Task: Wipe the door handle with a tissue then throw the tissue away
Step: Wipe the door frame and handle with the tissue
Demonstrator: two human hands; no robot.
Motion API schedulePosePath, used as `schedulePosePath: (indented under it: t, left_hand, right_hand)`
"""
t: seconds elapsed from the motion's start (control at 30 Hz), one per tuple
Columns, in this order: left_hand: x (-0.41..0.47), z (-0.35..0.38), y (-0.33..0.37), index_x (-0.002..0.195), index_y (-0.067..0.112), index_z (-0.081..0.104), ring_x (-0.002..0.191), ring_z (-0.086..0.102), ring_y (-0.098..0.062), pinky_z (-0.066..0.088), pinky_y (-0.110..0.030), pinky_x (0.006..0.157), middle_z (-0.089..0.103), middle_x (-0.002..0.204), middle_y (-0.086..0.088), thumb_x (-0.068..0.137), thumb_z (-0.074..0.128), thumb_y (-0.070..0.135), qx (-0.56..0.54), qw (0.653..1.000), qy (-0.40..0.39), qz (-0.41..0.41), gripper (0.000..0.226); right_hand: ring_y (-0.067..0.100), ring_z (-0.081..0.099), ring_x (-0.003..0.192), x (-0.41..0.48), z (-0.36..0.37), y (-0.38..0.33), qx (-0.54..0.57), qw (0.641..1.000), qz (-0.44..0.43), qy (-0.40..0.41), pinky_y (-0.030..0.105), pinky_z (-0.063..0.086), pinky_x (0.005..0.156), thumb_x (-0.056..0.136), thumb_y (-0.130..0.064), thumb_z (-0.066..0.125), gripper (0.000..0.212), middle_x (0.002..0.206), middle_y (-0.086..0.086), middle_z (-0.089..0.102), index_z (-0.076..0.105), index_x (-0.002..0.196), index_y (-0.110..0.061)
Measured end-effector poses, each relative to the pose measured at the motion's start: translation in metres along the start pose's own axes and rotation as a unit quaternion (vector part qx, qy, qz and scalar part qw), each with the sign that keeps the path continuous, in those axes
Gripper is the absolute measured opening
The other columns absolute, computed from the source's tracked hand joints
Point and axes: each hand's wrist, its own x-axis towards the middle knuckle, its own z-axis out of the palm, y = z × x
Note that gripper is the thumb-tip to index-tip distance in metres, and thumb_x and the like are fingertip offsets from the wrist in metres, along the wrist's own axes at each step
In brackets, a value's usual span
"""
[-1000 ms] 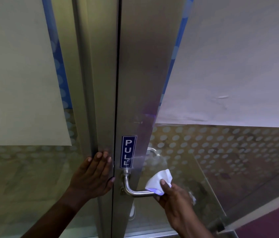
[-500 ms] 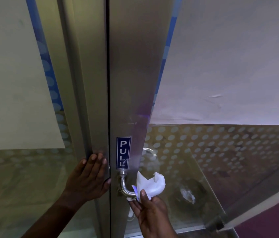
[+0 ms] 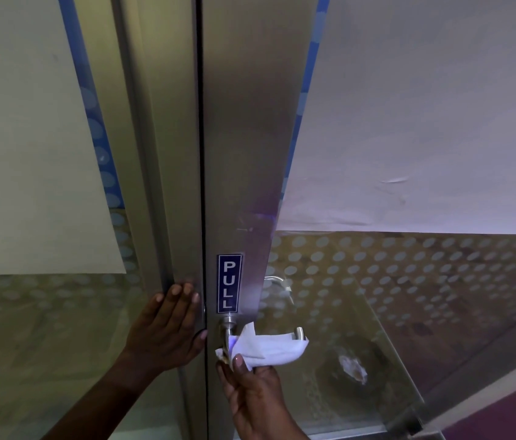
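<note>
A steel lever door handle (image 3: 228, 330) juts out of the metal door stile just under a blue PULL sign (image 3: 229, 283). A white tissue (image 3: 269, 347) is draped over the lever, hiding most of its bar; only the far tip (image 3: 299, 332) shows. My right hand (image 3: 255, 398) comes up from below and pinches the tissue against the handle's bend with the thumb. My left hand (image 3: 168, 328) lies flat with fingers spread on the neighbouring metal frame, left of the door gap.
The glass door panel (image 3: 409, 296) with frosted dots stands to the right, white paper covering its upper part. A second handle (image 3: 277, 281) shows through the glass. The fixed left panel (image 3: 28, 185) is also papered. A purple floor strip (image 3: 504, 417) lies at lower right.
My right hand slid the tissue from the lever's outer end to its bend near the door, and the tissue has since spread out along the bar. The left hand stayed on the frame.
</note>
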Motion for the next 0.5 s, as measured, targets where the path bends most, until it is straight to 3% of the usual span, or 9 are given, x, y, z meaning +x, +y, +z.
schedulePosePath:
  t: [0.1,0.23,0.4,0.5]
  left_hand:
    - [0.001,0.0,-0.001,0.153,-0.004,0.021,0.152,0.015,-0.034,0.01,-0.046,0.125,0.015,0.163,-0.023,0.099,0.034,0.041,-0.005,1.0,-0.001,0.0,0.072]
    - [0.001,-0.002,-0.001,0.153,-0.003,0.02,0.153,0.014,-0.033,0.01,-0.045,0.125,0.014,0.164,-0.022,0.099,0.034,0.041,-0.012,1.0,-0.001,-0.003,0.072]
    - [0.002,-0.002,-0.002,0.154,-0.003,0.02,0.153,0.013,-0.033,0.009,-0.045,0.125,0.014,0.164,-0.021,0.098,0.034,0.042,-0.014,1.0,-0.001,-0.001,0.073]
    - [0.001,-0.002,-0.002,0.154,-0.003,0.021,0.153,0.014,-0.033,0.01,-0.045,0.125,0.014,0.164,-0.021,0.098,0.034,0.043,-0.013,1.0,-0.001,0.0,0.073]
  right_hand:
    - [0.037,0.071,0.09,-0.002,0.001,-0.002,-0.004,1.0,0.003,0.008,0.036,0.061,0.076,0.084,0.013,0.05,0.031,0.107,0.025,0.071,0.066,0.109,0.005]
    - [0.037,0.073,0.077,0.0,-0.012,-0.012,-0.035,0.999,-0.004,0.031,0.036,0.062,0.062,0.08,0.006,0.057,0.021,0.09,0.024,0.074,0.071,0.095,0.003]
    - [0.029,0.075,0.076,0.002,-0.041,-0.048,-0.063,0.993,-0.067,0.08,0.034,0.062,0.064,0.08,-0.001,0.057,0.033,0.088,0.014,0.077,0.059,0.109,-0.016]
    - [0.029,0.073,0.078,0.0,-0.046,-0.081,-0.131,0.984,-0.093,0.074,0.032,0.06,0.062,0.081,-0.001,0.057,0.024,0.089,0.015,0.077,0.064,0.103,-0.006]
